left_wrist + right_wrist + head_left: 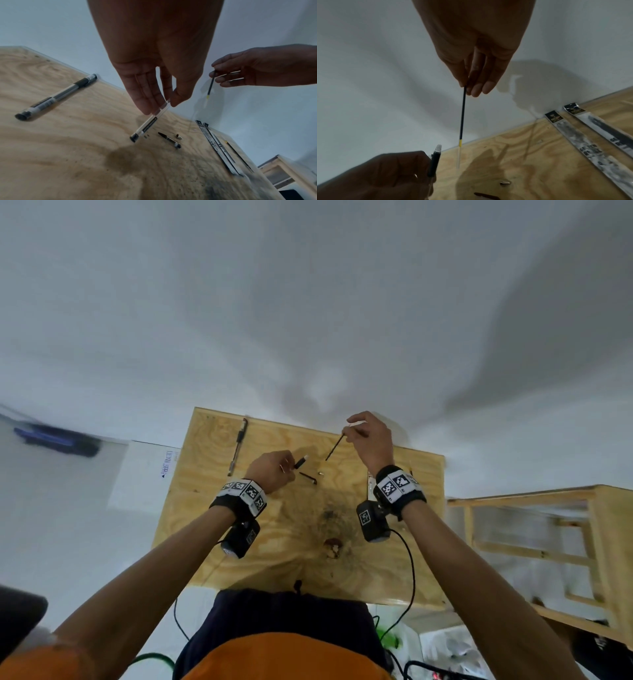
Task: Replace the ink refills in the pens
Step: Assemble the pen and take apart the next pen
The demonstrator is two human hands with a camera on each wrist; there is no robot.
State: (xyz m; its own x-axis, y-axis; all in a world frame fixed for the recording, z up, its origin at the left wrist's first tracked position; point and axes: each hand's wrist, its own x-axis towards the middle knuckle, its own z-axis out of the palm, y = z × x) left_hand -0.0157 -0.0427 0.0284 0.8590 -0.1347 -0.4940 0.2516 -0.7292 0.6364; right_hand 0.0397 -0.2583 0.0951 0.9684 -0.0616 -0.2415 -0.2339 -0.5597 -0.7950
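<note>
Thin black ink refill (462, 115), yellow band then clear tube at lower end, hangs pinched at top by right hand (368, 441) fingertips, above worktop (394, 542). Left hand (270, 470) pinches clear plastic pen barrel (147, 125), black end cap tilted down, off surface. Black pen tip section (169, 140) and small metal cone (178, 136) lie on grainy plywood between hands. Capped gel pen (54, 96) far left; two flat refill packets (216, 146) right.

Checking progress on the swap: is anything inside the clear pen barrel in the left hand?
The pen barrel looks empty where clear; its label and the left hand's fingers cover the rest. The ink refill hangs outside it, pinched in the right hand.
</note>
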